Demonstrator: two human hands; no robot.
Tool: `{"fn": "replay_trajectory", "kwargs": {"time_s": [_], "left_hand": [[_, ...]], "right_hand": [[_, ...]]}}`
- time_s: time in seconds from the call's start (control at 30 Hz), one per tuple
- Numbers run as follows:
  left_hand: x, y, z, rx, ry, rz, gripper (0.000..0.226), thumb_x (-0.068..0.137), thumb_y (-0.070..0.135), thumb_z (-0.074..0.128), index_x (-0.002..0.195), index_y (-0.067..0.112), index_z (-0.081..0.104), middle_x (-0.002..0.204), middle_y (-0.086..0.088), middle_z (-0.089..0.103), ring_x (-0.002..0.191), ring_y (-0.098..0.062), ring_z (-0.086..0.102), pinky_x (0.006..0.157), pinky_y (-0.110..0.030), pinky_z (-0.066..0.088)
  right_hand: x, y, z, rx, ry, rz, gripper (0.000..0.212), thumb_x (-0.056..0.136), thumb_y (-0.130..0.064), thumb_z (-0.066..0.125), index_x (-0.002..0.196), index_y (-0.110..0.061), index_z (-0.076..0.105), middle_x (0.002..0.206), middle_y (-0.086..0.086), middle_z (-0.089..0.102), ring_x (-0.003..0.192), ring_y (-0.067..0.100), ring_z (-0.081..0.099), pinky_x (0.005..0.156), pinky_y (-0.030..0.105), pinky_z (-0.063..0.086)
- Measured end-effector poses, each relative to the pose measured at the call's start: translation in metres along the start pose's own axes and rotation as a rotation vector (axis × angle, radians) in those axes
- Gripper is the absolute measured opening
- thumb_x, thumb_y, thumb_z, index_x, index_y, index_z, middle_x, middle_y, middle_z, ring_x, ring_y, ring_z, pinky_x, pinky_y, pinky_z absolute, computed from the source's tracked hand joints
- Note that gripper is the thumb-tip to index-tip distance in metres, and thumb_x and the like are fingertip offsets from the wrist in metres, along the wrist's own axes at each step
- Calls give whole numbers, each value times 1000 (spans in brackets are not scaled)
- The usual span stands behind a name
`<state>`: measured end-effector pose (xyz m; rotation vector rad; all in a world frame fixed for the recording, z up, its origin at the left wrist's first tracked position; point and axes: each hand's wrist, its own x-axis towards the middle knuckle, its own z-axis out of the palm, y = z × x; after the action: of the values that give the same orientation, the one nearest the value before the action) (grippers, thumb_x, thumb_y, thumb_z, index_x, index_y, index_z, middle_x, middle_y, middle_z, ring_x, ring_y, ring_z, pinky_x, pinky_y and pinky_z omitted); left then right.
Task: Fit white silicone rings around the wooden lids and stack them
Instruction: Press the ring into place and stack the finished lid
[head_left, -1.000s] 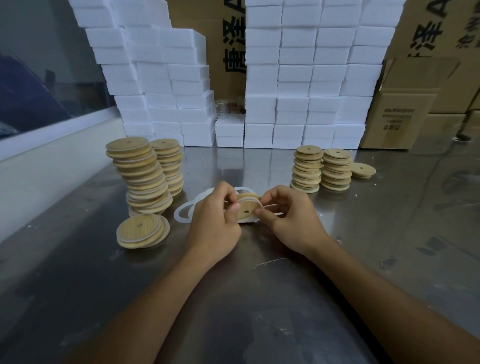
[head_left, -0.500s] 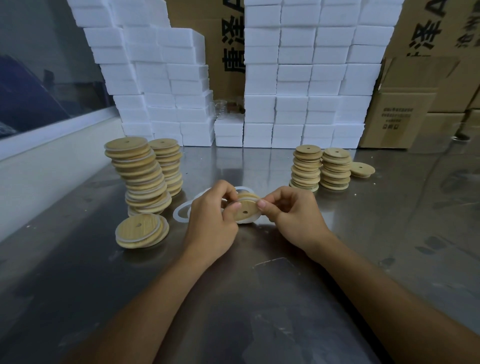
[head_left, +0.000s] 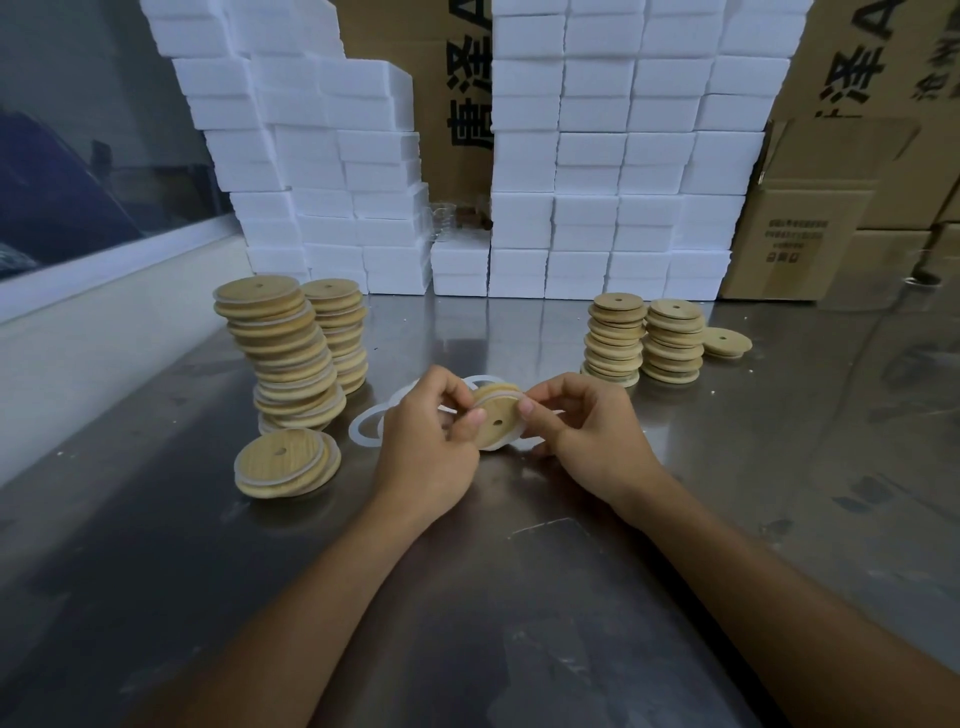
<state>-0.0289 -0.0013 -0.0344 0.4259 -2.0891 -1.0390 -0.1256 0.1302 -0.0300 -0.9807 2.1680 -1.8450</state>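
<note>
Setting: a packing workshop or small factory stockroom.
Bench: a scuffed steel worktable (head_left: 519, 623).
Far side: white foam blocks (head_left: 613, 156) walled high before printed shipping cartons (head_left: 810, 218).
Stock: stacks of wooden lids (head_left: 283, 353) far left, more lid stacks (head_left: 644, 338) far right, and loose silicone rings (head_left: 366, 431) between.
</note>
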Motion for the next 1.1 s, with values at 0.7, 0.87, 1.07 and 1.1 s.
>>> {"fn": "replay_trajectory", "kwargs": {"time_s": [0.7, 0.87, 1.07, 1.1], "left_hand": [[-5, 4, -2, 180, -57, 21, 35, 78, 5, 75, 70, 28, 49, 62, 10, 54, 61, -2, 53, 49, -13, 33], [-4, 1, -3, 161, -69, -21, 36, 78, 5, 75, 70, 29, 49, 56, 11, 52, 61, 6, 54, 53, -18, 31], [-4, -4, 2, 117, -48, -6, 35, 77, 6, 73, 70, 29, 47, 54, 15, 53, 52, -5, 50, 53, -27, 36], [-3, -4, 2, 123, -29, 5, 35, 77, 7, 73, 71, 29, 47, 56, 12, 54, 53, -7, 52, 54, -28, 40]], "right_hand": [[4, -2, -4, -5, 149, -46, 18, 88, 3, 66, 76, -10, 65, 79, 15, 73, 78, 30, 71, 76, 46, 60], [1, 1, -3, -75, 129, -84, 14, 91, -2, 64, 81, -13, 66, 73, 12, 72, 72, 30, 70, 72, 51, 58], [0, 1, 0, -50, 107, -180, 7, 93, -17, 65, 87, -16, 66, 78, 1, 73, 77, 17, 71, 72, 51, 59], [0, 1, 1, -47, 95, -184, 5, 92, -16, 67, 87, -15, 67, 79, 1, 73, 77, 17, 71, 73, 50, 59]]}}
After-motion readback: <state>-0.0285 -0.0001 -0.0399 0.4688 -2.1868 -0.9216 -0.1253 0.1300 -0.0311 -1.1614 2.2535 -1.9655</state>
